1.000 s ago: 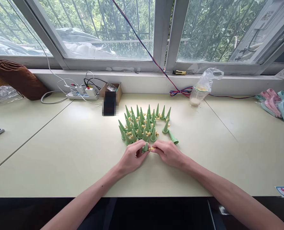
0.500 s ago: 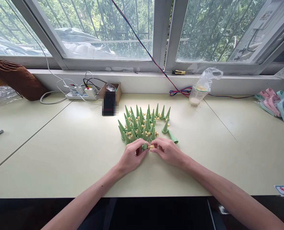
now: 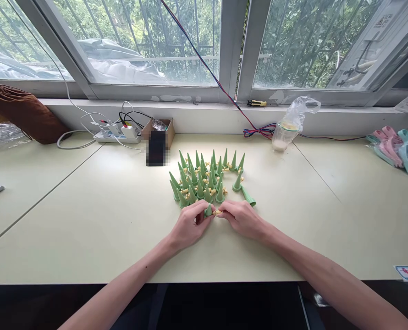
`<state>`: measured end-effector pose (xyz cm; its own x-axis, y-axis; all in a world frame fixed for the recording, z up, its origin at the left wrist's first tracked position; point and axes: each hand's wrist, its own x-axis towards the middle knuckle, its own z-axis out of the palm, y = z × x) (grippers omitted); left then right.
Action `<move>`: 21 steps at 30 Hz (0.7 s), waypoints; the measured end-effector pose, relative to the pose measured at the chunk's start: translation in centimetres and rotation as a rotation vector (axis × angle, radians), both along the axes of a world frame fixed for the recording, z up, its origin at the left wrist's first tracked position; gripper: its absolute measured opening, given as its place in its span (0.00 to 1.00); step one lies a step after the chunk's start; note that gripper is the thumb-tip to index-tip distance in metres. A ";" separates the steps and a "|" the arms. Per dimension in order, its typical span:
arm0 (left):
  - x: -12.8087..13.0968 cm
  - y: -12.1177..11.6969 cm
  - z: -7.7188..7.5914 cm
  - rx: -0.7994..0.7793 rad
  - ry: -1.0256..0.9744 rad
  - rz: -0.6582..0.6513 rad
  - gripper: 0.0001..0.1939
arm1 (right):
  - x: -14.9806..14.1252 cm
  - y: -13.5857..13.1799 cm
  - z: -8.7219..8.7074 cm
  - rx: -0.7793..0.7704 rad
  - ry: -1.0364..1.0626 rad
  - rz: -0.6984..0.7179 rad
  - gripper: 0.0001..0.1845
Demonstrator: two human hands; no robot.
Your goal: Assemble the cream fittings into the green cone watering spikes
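Observation:
My left hand (image 3: 192,223) is closed on a small green cone (image 3: 208,210), whose tip points up between thumb and fingers. My right hand (image 3: 240,218) pinches a small cream-yellow piece (image 3: 217,212) that sticks out at the cone's right side. What that piece is exactly is too small to tell. Just beyond my hands, several green cones (image 3: 200,190) stand upright in a cluster, with similar yellowish pieces between them. One green cone (image 3: 237,182) stands a little apart on the right. Another green cone (image 3: 248,196) lies on its side by my right hand.
On the pale table (image 3: 87,229), a small cardboard box (image 3: 169,130) and a pixelated dark object (image 3: 156,149) stand behind the cones, near a power strip (image 3: 116,136). Farther right are a bagged cup (image 3: 282,135), coiled wires (image 3: 261,132) and pastel plastic items (image 3: 399,151).
My right fingers loosened and lifted slightly around the yellow piece half a second ago, then closed on it again. The left hand keeps its hold, and the standing cones stay put.

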<state>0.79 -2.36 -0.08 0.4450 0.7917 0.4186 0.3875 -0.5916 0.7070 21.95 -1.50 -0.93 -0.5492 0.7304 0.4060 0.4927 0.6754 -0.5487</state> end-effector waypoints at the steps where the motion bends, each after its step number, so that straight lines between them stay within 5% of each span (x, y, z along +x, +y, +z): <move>1: 0.0 0.0 0.0 0.001 -0.001 -0.003 0.04 | 0.0 0.0 0.0 -0.002 0.001 0.001 0.15; 21: -0.2 -0.1 -0.5 0.095 0.032 -0.019 0.06 | -0.2 0.1 -0.4 0.001 -0.010 0.020 0.17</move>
<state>0.56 -2.45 -0.56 0.4742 0.7401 0.4768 0.3970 -0.6631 0.6345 21.75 -1.43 -1.32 -0.5678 0.7186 0.4015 0.4840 0.6860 -0.5433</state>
